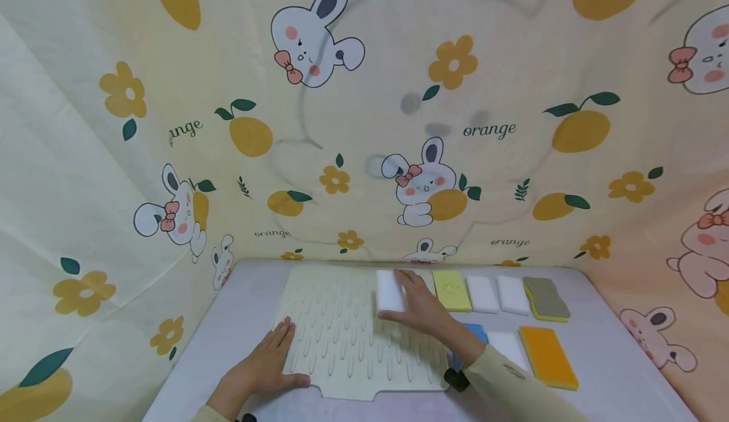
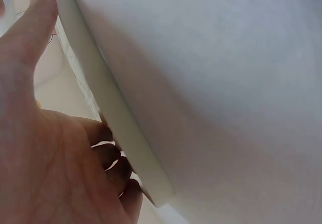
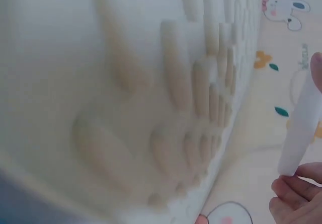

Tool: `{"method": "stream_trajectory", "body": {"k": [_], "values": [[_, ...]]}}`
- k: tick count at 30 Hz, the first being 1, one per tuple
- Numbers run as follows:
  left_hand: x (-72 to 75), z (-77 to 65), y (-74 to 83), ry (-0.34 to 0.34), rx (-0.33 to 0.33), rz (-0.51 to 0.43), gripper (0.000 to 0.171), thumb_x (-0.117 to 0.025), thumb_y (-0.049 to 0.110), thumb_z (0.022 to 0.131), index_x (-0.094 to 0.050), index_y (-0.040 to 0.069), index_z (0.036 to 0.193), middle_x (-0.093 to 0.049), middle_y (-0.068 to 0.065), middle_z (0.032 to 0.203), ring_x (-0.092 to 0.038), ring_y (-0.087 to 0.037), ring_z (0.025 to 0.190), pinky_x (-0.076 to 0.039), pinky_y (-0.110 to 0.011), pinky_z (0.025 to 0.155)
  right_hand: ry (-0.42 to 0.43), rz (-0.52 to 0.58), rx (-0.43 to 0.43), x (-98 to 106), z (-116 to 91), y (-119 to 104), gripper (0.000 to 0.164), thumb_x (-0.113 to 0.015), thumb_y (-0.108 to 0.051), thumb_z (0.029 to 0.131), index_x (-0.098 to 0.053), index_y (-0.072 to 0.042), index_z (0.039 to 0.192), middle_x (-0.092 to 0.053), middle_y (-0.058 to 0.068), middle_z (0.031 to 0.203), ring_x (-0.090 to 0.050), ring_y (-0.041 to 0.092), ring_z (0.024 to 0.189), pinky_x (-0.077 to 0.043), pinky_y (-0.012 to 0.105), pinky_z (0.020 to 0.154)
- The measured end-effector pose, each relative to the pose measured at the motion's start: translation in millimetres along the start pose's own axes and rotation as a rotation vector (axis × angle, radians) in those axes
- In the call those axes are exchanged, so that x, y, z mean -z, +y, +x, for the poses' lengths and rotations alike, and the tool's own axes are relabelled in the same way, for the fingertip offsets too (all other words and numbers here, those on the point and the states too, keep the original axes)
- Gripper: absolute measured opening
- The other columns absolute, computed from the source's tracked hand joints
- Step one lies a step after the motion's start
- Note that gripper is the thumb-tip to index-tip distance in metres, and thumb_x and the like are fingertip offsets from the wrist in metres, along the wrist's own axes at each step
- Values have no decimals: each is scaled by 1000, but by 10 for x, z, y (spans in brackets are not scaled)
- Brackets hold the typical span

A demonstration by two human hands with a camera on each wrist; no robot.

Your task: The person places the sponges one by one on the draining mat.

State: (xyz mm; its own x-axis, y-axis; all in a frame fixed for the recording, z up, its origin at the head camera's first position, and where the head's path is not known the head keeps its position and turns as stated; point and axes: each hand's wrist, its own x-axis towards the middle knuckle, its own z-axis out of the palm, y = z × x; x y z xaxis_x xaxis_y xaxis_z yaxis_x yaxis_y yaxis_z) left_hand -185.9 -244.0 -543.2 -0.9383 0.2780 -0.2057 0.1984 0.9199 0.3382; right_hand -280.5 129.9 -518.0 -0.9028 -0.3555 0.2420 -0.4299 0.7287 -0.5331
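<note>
A cream board [image 1: 342,371] with raised ridges lies flat on the table. My left hand [image 1: 264,364] rests at its left side, fingers extended onto the surface and thumb near the front corner. In the left wrist view the board's edge [image 2: 108,93] runs beside the palm. Over the far right part of the board, my right hand [image 1: 424,307] grips a white sponge block [image 1: 388,292] between thumb and fingers. The right wrist view shows the same white block [image 3: 302,128] from its narrow side, held clear of the ridges.
To the right are a yellow sponge [image 1: 452,291], white blocks [image 1: 482,294], a grey-and-yellow sponge [image 1: 547,298], an orange sponge [image 1: 548,357] and a blue sponge [image 1: 474,331] partly behind my forearm. A patterned curtain [image 1: 364,112] encloses the table [image 1: 193,371].
</note>
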Motion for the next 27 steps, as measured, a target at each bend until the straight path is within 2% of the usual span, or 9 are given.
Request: {"method": "stream_trajectory", "body": {"k": [6, 13, 27], "values": [[0, 4, -8, 0, -2, -10, 131, -81, 75, 79, -26, -8, 166, -18, -27, 176, -19, -42, 164, -22, -57, 132, 5, 56, 34, -145, 109, -79, 118, -96, -54, 77, -38, 1, 164, -47, 22, 159, -50, 40, 142, -54, 56, 107], [-27, 38, -39, -2, -9, 5, 132, -79, 76, 80, -26, -8, 166, -18, -27, 176, -19, -41, 164, -22, -56, 132, -7, 97, 22, -321, 232, -142, 123, -96, -57, 75, -36, 1, 165, -41, 21, 159, -51, 34, 132, -58, 49, 96], [-50, 62, -79, -9, -35, -7, 132, -79, 75, 81, -24, -10, 165, -18, -30, 175, -19, -44, 163, -21, -58, 131, -39, 132, 26, -617, 482, -294, 117, -97, -57, 74, -39, -3, 161, -42, 19, 154, -48, 33, 128, -59, 50, 94]]}}
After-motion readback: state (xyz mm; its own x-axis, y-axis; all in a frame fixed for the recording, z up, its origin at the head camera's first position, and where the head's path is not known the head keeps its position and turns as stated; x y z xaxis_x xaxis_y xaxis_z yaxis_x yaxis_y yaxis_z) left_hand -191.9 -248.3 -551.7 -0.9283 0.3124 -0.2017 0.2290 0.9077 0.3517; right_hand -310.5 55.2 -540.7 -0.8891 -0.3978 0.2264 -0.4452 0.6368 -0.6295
